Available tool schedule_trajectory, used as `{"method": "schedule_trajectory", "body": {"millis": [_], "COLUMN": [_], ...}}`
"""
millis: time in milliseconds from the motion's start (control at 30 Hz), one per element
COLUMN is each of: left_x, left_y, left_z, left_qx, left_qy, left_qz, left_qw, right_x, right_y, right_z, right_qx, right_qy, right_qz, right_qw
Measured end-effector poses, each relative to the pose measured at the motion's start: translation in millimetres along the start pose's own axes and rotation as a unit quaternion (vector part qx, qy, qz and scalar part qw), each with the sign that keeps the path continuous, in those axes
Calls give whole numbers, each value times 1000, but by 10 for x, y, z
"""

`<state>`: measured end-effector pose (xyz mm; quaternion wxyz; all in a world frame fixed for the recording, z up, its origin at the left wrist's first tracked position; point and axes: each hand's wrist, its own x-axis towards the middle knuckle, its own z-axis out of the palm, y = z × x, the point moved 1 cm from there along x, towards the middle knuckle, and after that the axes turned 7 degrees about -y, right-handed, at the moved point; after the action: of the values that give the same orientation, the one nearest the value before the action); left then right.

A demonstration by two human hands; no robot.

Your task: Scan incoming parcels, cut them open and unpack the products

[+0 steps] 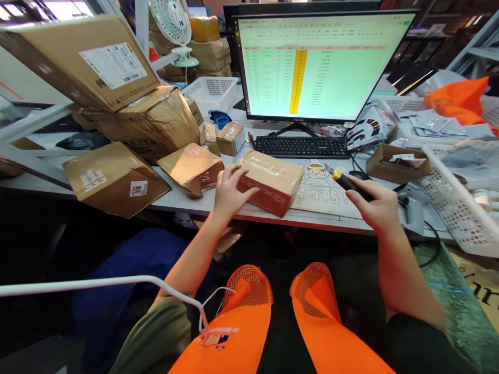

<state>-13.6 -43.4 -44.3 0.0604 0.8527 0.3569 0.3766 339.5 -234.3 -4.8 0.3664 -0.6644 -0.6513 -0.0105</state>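
My left hand (231, 188) grips the left end of a small taped cardboard box (271, 174), thumb on its near side and fingers over the top. The box sits tilted at the front of the white desk, partly over a printed cartoon mat (325, 200). To the right, my right hand (376, 202) is closed round a black and yellow utility knife (346, 182). Its blade end points up and left toward the box, apart from it. Behind the box lies a black keyboard (302, 147).
Cardboard boxes (152, 122) are piled on the left, with an opened carton (193, 169) near the box. A monitor (322, 67) stands at the back. At right are a small open box (397, 163), a scanner-like grey device (413, 213) with a cable, and a white basket (460, 208).
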Motion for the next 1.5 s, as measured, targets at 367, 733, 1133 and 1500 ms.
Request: {"method": "schedule_trajectory", "body": {"millis": [367, 733, 1133, 1500], "left_x": [-283, -251, -314, -321], "left_y": [779, 697, 840, 830], "left_z": [390, 376, 367, 366], "left_qx": [-18, -11, 6, 21], "left_qy": [25, 37, 39, 43], "left_qz": [84, 123, 118, 123], "left_qw": [996, 992, 992, 991], "right_x": [720, 1081, 1023, 1103], "right_y": [-998, 30, -1014, -845], "right_z": [106, -628, -84, -110], "right_qx": [-150, -207, -163, -163], "right_qy": [-271, -210, -323, -321], "right_qz": [-80, 49, -72, -60], "right_qw": [948, 954, 930, 931]}}
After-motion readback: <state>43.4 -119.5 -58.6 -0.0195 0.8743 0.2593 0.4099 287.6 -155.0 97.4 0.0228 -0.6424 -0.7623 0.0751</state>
